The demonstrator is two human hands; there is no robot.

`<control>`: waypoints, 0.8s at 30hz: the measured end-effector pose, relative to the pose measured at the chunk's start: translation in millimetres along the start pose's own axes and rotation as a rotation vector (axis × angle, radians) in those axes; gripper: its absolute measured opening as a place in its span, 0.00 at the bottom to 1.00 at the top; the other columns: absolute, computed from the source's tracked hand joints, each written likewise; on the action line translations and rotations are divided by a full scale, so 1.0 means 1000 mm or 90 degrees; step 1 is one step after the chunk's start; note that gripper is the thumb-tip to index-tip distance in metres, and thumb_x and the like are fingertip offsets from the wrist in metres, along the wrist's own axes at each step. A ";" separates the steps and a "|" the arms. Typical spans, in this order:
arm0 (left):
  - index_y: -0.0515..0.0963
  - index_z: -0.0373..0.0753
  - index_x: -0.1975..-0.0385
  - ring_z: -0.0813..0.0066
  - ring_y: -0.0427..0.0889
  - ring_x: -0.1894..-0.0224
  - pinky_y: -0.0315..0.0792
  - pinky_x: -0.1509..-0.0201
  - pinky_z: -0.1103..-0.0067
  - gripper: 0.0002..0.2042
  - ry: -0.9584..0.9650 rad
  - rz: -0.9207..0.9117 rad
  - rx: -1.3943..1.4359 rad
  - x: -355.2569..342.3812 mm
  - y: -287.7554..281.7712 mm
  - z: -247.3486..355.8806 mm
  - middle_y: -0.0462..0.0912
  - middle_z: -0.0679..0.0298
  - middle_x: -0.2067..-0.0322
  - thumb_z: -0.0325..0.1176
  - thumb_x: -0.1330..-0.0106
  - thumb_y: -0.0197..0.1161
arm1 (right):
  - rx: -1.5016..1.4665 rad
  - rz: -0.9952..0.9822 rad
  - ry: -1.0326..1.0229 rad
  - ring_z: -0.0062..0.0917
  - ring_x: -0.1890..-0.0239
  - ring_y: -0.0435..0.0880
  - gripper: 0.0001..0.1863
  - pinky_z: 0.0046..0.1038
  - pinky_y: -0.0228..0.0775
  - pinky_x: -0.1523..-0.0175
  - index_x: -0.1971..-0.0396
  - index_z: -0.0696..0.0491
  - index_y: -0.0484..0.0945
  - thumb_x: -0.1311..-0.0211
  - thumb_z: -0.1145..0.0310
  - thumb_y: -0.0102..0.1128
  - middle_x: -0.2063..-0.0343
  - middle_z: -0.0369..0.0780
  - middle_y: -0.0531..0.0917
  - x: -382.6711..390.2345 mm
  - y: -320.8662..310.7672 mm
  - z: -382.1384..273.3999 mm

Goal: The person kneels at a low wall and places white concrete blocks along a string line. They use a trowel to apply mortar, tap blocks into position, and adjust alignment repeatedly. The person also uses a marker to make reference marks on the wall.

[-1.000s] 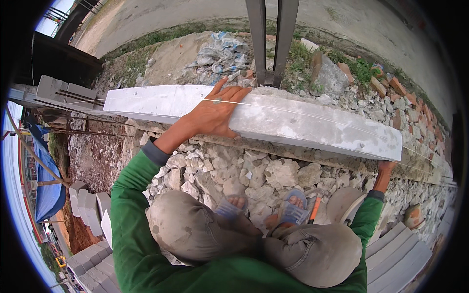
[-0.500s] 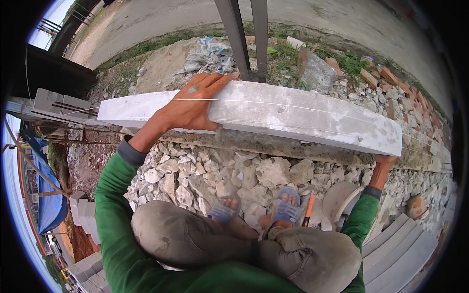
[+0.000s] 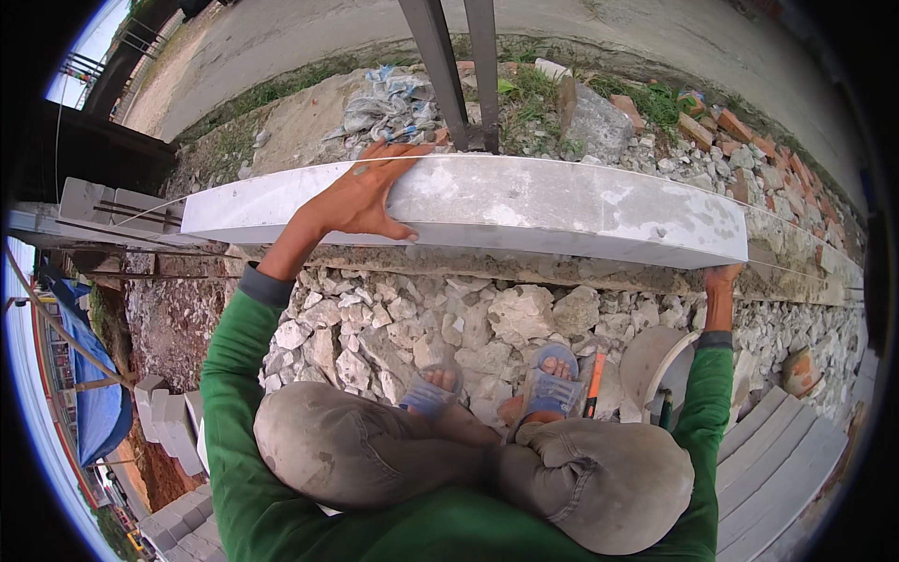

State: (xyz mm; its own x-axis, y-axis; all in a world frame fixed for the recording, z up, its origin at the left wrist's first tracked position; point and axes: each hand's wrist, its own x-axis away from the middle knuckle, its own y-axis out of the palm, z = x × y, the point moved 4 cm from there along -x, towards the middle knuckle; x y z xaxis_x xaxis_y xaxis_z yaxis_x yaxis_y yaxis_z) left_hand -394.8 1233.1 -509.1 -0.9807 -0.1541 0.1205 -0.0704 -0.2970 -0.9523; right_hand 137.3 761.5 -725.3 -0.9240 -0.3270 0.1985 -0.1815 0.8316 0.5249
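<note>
A long pale lightweight concrete block [image 3: 562, 201] lies across the wall line in front of me, end to end with a similar block [image 3: 248, 201] at the left. My left hand [image 3: 361, 192] spans the top where the two meet, fingers over the far edge and thumb down the near face. At the block's right end my right hand [image 3: 722, 277] grips the lower near corner from beneath, its fingers partly hidden. A thin white string [image 3: 646, 176] runs along the far upper edge of the blocks.
Broken stone [image 3: 524, 314] covers the ground around my sandals. An orange-handled tool [image 3: 595, 382] and a round bucket [image 3: 646, 365] stand nearby. More blocks [image 3: 787, 468] are stacked at the lower right. Metal posts [image 3: 483, 75] rise beyond the wall; broken bricks [image 3: 698, 131] lie at the far right.
The right-hand block has shifted away from me and slightly left, now nearly in line with the left one. The string shows along its far edge instead of across its top. Both hands stay on it.
</note>
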 end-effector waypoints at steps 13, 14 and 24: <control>0.78 0.36 0.33 0.55 0.82 0.38 0.73 0.32 0.66 0.47 -0.137 -0.023 0.309 0.002 -0.009 -0.053 0.86 0.52 0.44 0.50 0.55 0.87 | 0.025 0.016 -0.033 0.37 0.32 0.77 0.30 0.44 0.72 0.30 0.29 0.52 0.71 0.21 0.50 0.47 0.33 0.40 0.78 0.013 0.015 -0.010; 0.78 0.36 0.34 0.55 0.83 0.38 0.74 0.33 0.66 0.46 -0.149 -0.035 0.312 0.002 -0.010 -0.053 0.86 0.52 0.44 0.49 0.56 0.87 | 0.022 0.025 -0.033 0.37 0.32 0.77 0.30 0.44 0.72 0.30 0.29 0.52 0.70 0.21 0.49 0.47 0.32 0.40 0.78 0.014 0.014 -0.010; 0.81 0.37 0.39 0.60 0.82 0.41 0.73 0.36 0.67 0.46 -0.206 -0.073 0.360 -0.002 -0.009 -0.053 0.84 0.55 0.44 0.51 0.61 0.89 | -0.010 -0.012 0.013 0.38 0.33 0.78 0.32 0.43 0.71 0.29 0.29 0.51 0.72 0.23 0.47 0.48 0.34 0.40 0.80 -0.001 -0.021 0.000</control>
State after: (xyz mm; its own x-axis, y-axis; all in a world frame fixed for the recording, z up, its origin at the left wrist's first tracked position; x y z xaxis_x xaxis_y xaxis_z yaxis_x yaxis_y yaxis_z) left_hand -401.6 1286.5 -515.4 -0.8621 -0.3418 0.3742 0.0224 -0.7634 -0.6456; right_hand 141.8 744.3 -736.6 -0.9129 -0.3526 0.2054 -0.1942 0.8181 0.5413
